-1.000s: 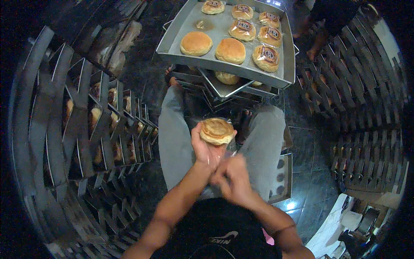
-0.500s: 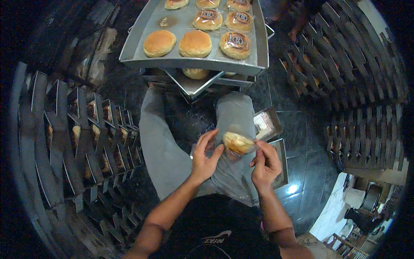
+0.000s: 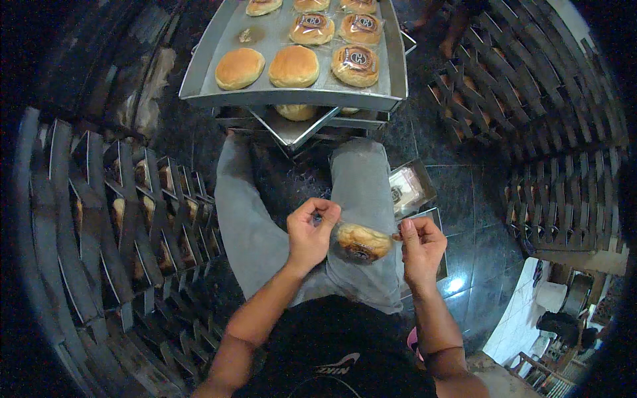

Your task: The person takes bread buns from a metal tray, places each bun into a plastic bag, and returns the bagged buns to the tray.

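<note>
A round bun in a clear plastic bag (image 3: 362, 243) hangs between my two hands, above my right thigh. My left hand (image 3: 312, 232) pinches the bag's edge on the left, thumb against the fingers. On the other side my right hand (image 3: 422, 251) is closed on the bag's gathered corner. Ahead of me a metal tray (image 3: 292, 98) carries several buns. Two bare ones, a bun at the left (image 3: 240, 68) and a bun in the middle (image 3: 294, 66), lie in its near row beside a bagged bun (image 3: 355, 66) with a dark printed label.
Below the top tray more metal trays (image 3: 292, 136) are stacked crosswise. By my right leg stands a box (image 3: 410, 189) holding printed plastic bags. Tall stacks of bun trays rise at the left (image 3: 133, 219) and right (image 3: 564, 205). Another person's leg (image 3: 453, 36) shows at the far right.
My left hand has gone from open beside the bun to pinching the bag. The bun has come lower and nearer to me, and my right hand has shifted slightly right.
</note>
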{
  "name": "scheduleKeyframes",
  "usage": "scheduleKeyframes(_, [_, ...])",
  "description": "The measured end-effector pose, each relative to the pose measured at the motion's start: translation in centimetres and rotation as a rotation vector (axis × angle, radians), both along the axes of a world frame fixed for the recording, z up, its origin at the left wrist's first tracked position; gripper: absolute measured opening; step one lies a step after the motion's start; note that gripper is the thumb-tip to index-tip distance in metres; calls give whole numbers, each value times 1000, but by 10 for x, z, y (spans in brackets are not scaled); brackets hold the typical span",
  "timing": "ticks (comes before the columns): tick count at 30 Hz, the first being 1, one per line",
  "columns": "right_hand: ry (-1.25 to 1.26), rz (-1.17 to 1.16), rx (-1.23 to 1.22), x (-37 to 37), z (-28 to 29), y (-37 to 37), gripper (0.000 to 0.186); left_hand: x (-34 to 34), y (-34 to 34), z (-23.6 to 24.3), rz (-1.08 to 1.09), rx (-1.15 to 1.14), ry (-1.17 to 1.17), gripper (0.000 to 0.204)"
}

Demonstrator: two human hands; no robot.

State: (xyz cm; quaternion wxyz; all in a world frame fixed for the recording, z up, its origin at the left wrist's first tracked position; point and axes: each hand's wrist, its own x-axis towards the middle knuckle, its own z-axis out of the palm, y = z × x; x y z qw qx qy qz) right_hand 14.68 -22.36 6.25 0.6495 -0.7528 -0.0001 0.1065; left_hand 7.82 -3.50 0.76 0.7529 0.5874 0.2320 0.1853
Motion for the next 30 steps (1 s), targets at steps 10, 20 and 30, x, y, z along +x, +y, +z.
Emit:
scheduleKeyframes(10, [64, -5, -140, -65, -48, -47, 13, -51, -28, -35, -51, 204, 227, 13])
scheduleKeyframes(20, [-580, 530, 25, -17, 8, 63, 52, -33, 11, -38, 273, -301, -4, 25])
scheduleKeyframes(30, [-1226, 740, -43, 62, 45, 225, 43, 4, 56, -224, -492, 845, 117, 49])
